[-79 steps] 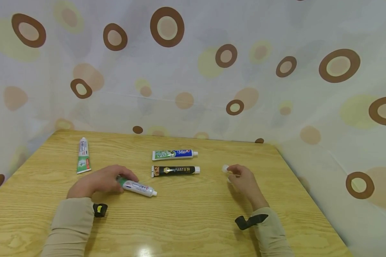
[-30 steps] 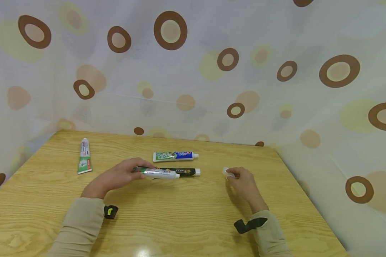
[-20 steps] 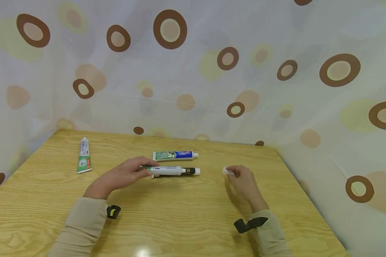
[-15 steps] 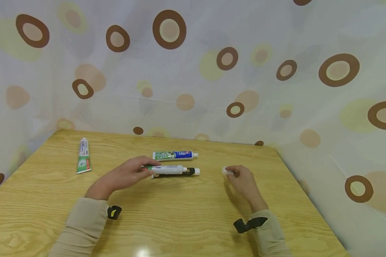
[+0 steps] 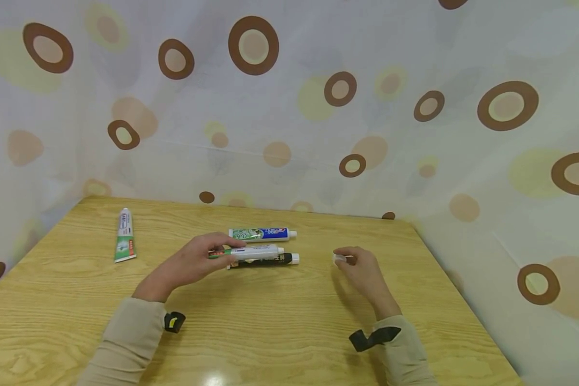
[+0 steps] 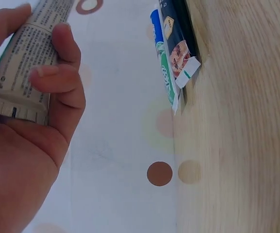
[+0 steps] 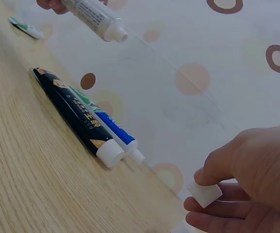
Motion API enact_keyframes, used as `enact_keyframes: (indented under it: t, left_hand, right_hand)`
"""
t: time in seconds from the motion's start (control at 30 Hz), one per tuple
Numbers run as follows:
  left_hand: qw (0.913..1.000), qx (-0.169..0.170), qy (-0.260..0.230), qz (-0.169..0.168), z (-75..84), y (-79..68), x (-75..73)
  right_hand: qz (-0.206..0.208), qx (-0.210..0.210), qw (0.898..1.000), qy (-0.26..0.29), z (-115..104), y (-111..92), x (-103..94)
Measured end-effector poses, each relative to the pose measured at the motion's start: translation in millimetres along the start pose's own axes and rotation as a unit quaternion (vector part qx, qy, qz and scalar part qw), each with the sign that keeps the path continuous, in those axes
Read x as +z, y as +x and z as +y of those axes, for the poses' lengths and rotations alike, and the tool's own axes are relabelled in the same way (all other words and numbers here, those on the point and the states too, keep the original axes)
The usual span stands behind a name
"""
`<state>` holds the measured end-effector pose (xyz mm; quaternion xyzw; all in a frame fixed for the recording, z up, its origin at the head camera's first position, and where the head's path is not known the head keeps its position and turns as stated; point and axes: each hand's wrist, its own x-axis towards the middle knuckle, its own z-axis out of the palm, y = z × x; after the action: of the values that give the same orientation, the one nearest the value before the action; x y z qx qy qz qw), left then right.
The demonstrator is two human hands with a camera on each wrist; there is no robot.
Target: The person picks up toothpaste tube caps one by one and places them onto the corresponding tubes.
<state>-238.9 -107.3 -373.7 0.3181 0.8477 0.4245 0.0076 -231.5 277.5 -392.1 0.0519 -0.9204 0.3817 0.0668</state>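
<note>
My left hand (image 5: 193, 262) grips a white and green toothpaste tube (image 5: 255, 252) by its flat end, raised above the table. The tube's narrow white end points right, and in the head view its body covers part of a black toothpaste tube (image 5: 288, 259) lying beneath. In the left wrist view, fingers (image 6: 64, 82) curl around the printed tube. Off to the right, my right hand (image 5: 364, 273) pinches a small white cap (image 7: 205, 193) between thumb and fingers. Behind the black tube lies a green and blue toothpaste tube (image 5: 275, 234).
Another white and green toothpaste tube (image 5: 125, 236) lies at the left of the wooden table (image 5: 270, 332). A small white object (image 7: 181, 228) shows at the bottom of the right wrist view, mostly cut off. A dotted sheet (image 5: 280, 118) hangs behind the table.
My left hand has raised its tube and carried it rightward and farther back, over the black tube. My right hand stays near the same spot, its fingers shifting around the white cap.
</note>
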Motion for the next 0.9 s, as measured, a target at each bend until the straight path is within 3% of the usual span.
enact_keyframes:
  t: [0.13,0.4,0.9]
  left_hand:
    - [1.0000,0.003,-0.007,-0.002,-2.0,1.9,1.1]
    - [0.9972,-0.035,-0.067,0.000,-0.7,7.0,0.7]
    - [0.9932,-0.026,-0.113,-0.016,5.8,20.3,2.0]
  right_hand:
    - [0.000,-0.019,1.000,0.005,-6.6,0.6,3.5]
    - [0.003,-0.026,1.000,0.007,-22.8,8.2,7.1]
    - [0.005,-0.018,0.999,0.045,-37.3,6.8,15.1]
